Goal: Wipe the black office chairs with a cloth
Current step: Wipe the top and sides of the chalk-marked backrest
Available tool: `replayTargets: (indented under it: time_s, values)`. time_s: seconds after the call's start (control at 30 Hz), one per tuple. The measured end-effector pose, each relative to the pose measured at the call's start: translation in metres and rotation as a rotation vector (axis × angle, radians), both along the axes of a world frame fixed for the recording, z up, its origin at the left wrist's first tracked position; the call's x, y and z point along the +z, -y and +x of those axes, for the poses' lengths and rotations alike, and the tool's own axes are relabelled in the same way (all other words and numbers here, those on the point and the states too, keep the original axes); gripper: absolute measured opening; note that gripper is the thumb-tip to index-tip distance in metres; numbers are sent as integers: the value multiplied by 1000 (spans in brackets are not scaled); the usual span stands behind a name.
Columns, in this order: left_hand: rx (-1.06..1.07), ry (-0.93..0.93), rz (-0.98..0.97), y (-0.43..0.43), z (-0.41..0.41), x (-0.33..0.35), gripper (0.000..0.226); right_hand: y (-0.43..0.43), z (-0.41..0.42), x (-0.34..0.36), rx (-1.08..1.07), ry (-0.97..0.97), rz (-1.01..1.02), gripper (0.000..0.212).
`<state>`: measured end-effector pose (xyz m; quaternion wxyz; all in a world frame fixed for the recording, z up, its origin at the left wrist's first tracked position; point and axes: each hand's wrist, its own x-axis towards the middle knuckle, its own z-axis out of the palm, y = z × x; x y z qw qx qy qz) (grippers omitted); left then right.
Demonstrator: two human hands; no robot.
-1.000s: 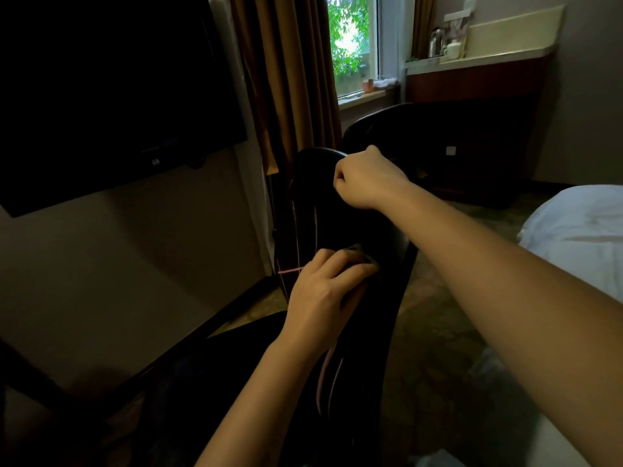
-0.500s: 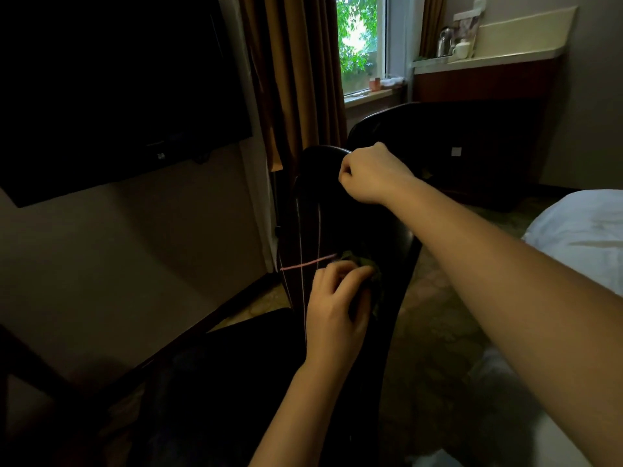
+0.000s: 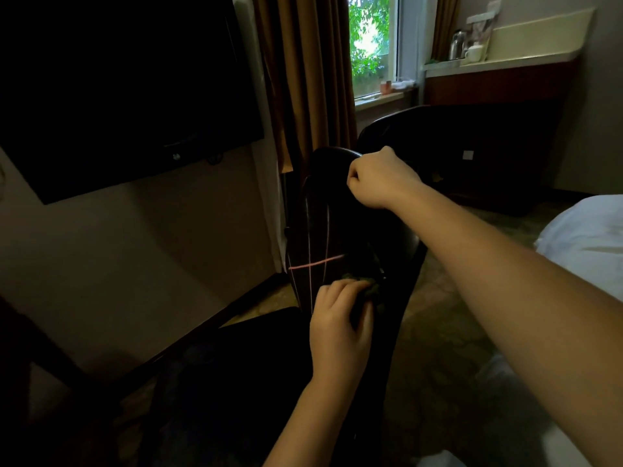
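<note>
Two hands on the nearer black chair: one holds the cloth, one is on the top edge.

A dark television (image 3: 118, 89) hangs on the left wall, with a brown curtain (image 3: 303, 79) beside it. Before the curtain stands the nearer black chair (image 3: 337, 214), its backrest upright and crossed by thin pink lines. The left hand (image 3: 340, 328) is low on that backrest, its grip closed, fingers curled over a dark green cloth (image 3: 367, 287) pressed against the chair. The right hand (image 3: 381, 178) is higher, its grip closed round the backrest's top edge. A second black chair (image 3: 455, 136) stands just behind. Further right a tabletop (image 3: 505, 60) carries a kettle (image 3: 456, 45) and a cup (image 3: 474, 52), and a white bed (image 3: 586, 237) shows at the right edge.
</note>
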<state>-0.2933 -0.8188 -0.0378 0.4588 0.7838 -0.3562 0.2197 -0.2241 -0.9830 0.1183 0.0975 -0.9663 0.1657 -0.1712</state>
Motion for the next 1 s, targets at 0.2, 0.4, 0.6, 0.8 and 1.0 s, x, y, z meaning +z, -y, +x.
replayTargets:
  time_s: [0.2,0.4,0.6,0.8,1.0]
  values:
    - [-67,83,-7,21,9,31,25,-3,-4,1,-6,-9,12,24]
    - [-160,242,168,8,28,33,32,-6,-7,2,-17,-8,8,24]
    - [-262,347,211,-1,29,35,26,-9,-11,2,-24,-10,2,24]
    - [-269,432,172,-4,26,27,19,-13,-17,4,1,-18,-14,24]
    - [-165,120,124,-15,21,-9,24,-14,-15,5,11,-9,-22,24]
